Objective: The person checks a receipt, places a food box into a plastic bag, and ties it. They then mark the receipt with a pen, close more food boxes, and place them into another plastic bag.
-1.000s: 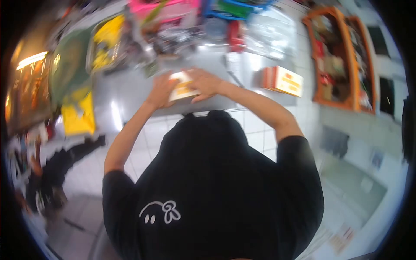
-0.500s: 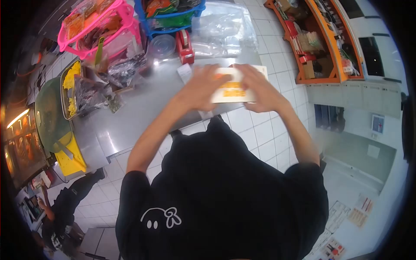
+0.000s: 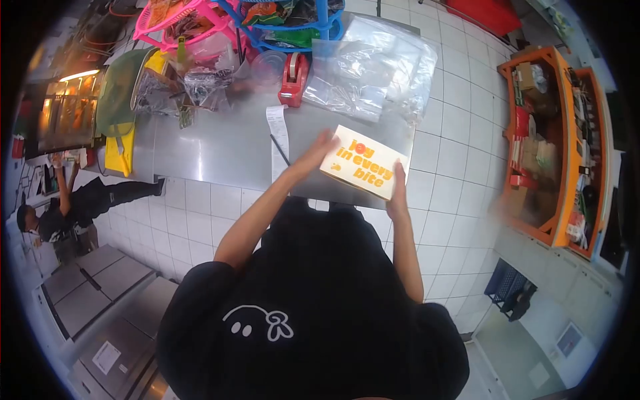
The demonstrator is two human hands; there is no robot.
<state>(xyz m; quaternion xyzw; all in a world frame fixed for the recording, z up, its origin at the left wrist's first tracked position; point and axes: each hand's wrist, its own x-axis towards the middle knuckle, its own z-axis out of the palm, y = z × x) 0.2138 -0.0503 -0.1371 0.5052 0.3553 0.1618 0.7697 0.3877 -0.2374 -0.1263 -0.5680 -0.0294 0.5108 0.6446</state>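
Observation:
A white food box (image 3: 363,163) printed "joy in every bite" in orange and yellow is tilted over the front edge of the steel counter (image 3: 200,150). My left hand (image 3: 319,152) grips its left end. My right hand (image 3: 398,192) is closed round the right end, thumb on the top face; its other fingers are hidden by the box. The lid looks shut. Left of the box, a long paper receipt (image 3: 279,127) lies on the counter, with a dark pen (image 3: 281,151) across it.
Behind the receipt stands a red tape dispenser (image 3: 293,83), beside clear plastic bags (image 3: 363,67). Pink (image 3: 200,27) and blue baskets (image 3: 293,37) sit at the back. An orange shelf (image 3: 533,153) is at right; another person (image 3: 73,207) is at far left.
The box has come lower and turned, so its print shows. My hands have shifted from over its top to its two ends. My view has swung too, bringing the receipt and pen into sight.

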